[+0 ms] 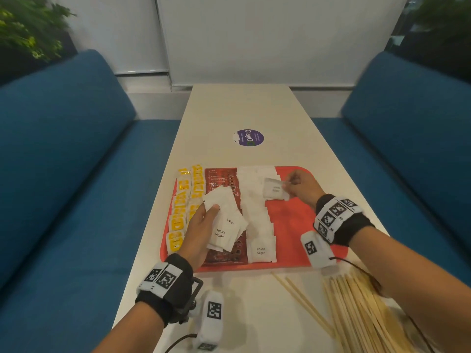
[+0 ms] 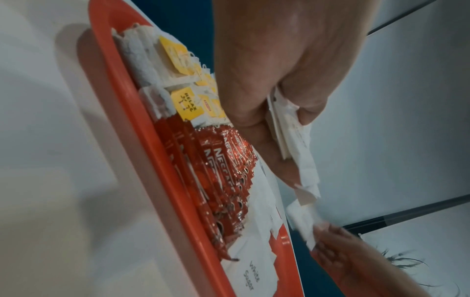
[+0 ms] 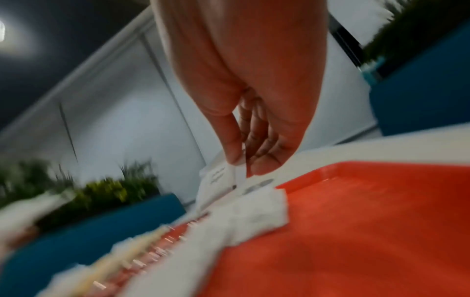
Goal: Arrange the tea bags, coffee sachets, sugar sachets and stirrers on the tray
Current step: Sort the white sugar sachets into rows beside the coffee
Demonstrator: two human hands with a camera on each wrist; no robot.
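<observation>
The head camera looked forward and down along the table [image 1: 242,110] from its near end. The left wrist camera sat close behind the left hand [image 2: 279,70], facing the tray [image 2: 157,164]. The blurred right wrist view seemingly faced far-left, low over that shared tray.

Left hand [image 2: 274,66] grips a wad of white sugar sachets [image 2: 292,136] above the red tray [image 2: 162,172], where yellow-tagged tea bags [image 2: 185,106], red coffee sachets [image 2: 218,166] and more sugar lie in rows; right hand [image 2: 361,259] pinches one sachet.
</observation>
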